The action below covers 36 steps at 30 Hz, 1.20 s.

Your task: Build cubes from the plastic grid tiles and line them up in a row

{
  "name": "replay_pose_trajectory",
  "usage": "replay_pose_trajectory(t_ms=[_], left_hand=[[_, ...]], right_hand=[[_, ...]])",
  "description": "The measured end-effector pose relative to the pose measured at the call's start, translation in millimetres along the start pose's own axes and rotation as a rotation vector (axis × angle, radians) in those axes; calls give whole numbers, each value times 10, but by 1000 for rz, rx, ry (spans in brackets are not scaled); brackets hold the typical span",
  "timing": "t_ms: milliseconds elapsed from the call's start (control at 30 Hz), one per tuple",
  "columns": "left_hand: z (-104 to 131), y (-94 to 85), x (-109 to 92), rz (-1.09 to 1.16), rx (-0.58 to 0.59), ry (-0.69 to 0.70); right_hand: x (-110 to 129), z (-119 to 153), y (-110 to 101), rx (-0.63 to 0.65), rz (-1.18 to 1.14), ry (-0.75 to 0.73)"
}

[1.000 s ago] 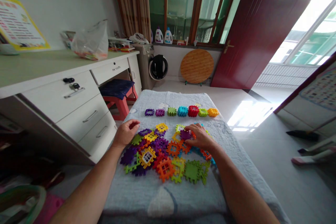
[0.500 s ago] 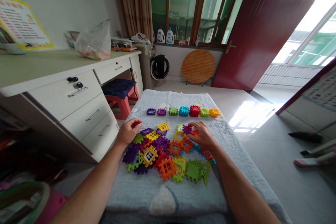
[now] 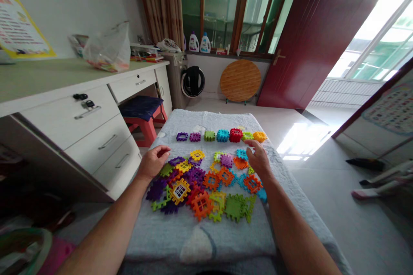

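A loose pile of notched plastic pieces, among them an orange piece (image 3: 201, 205), a green piece (image 3: 235, 206) and a yellow piece (image 3: 180, 190), lies on the cloth-covered table (image 3: 200, 240). Behind it runs a row of pieces or small stacks: purple, green (image 3: 209, 135), blue (image 3: 223, 135), red (image 3: 235, 135), lime and yellow (image 3: 260, 136). My left hand (image 3: 154, 162) rests at the pile's left edge, fingers curled, their grip hidden. Near the row's right end, my right hand (image 3: 258, 159) has its fingers apart beside a blue piece (image 3: 241, 154), holding nothing visible.
Left of the table stand a white desk (image 3: 97, 137) and a red stool (image 3: 145, 131) with a dark cushion. A washing machine (image 3: 176, 81), a round wooden board (image 3: 240, 80) and a red door (image 3: 297, 43) are farther back.
My right hand has moved right and up, away from the purple piece, uncovering the blue and orange pieces. A light purple face now shows where the dark purple one was. The view has shifted slightly.
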<state>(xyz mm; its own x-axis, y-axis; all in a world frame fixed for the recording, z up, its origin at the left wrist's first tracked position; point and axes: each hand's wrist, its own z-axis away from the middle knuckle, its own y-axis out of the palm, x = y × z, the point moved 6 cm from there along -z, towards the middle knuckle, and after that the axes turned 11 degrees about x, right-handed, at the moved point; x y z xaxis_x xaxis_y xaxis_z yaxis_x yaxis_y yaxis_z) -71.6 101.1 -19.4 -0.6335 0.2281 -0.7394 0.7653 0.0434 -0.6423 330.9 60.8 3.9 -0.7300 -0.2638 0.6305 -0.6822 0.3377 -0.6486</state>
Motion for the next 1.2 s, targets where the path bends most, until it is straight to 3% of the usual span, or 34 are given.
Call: replay_pose_trajectory(t_ms=[133, 267, 400, 533, 767, 867, 1100, 1200], left_hand=[[-9, -2, 4, -1, -10, 14], [-18, -3, 17, -3, -13, 13], [-29, 5, 49, -9, -4, 19], [-33, 14, 79, -21, -1, 27], [-31, 9, 94, -41, -6, 22], [-35, 17, 95, -53, 1, 20], [-35, 15, 87, -64, 1, 14], [-31, 3, 82, -59, -4, 10]], right_hand=[[-311, -45, -148, -31, -3, 121], [-453, -37, -91, 137, 74, 127], [-424, 22, 126, 339, 171, 68], [-396, 18, 232, 391, 202, 46], [-373, -38, -109, 272, 162, 24], [-280, 2, -157, 318, 211, -17], [-35, 44, 4, 399, 224, -42], [63, 150, -73, 508, 247, -26]])
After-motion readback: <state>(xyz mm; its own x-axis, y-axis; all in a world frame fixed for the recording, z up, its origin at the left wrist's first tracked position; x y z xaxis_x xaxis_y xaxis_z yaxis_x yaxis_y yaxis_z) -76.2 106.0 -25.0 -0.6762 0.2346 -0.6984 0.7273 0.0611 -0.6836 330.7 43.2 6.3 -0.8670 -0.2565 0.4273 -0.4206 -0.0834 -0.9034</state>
